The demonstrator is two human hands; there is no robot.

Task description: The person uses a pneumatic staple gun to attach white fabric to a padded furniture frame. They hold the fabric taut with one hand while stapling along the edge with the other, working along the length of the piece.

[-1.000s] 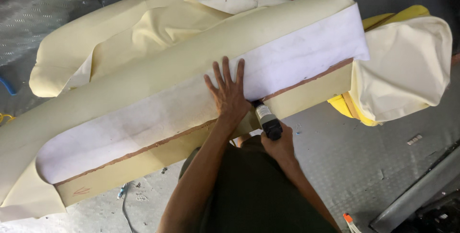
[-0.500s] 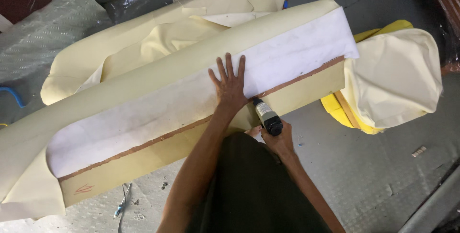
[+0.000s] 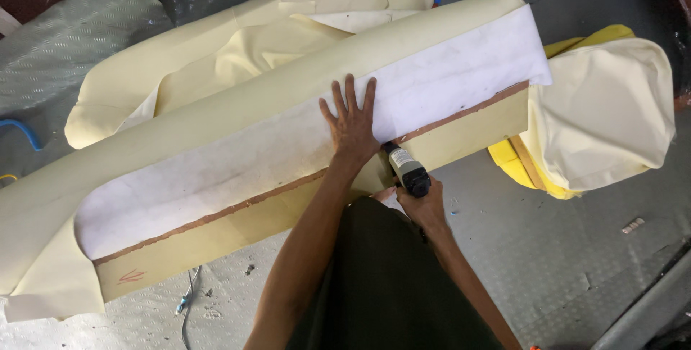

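Observation:
A long sofa part [image 3: 237, 220] lies across the floor, covered in cream upholstery with a white fabric strip [image 3: 446, 84] along its top and a brown edge below it. My left hand [image 3: 351, 121] lies flat with fingers spread on the white fabric. My right hand [image 3: 421, 205] grips a dark staple gun [image 3: 407, 168] whose nose touches the brown edge just right of my left hand.
A second cream-covered cushion [image 3: 604, 112] with yellow foam under it sits at the right end. Loose cream cover material [image 3: 237, 48] is bunched behind the part. A thin cable [image 3: 186, 300] lies on the grey floor [image 3: 576, 264].
The view has shifted a little; my left hand stays flat on the white fabric and my right hand keeps the staple gun at the same spot on the edge.

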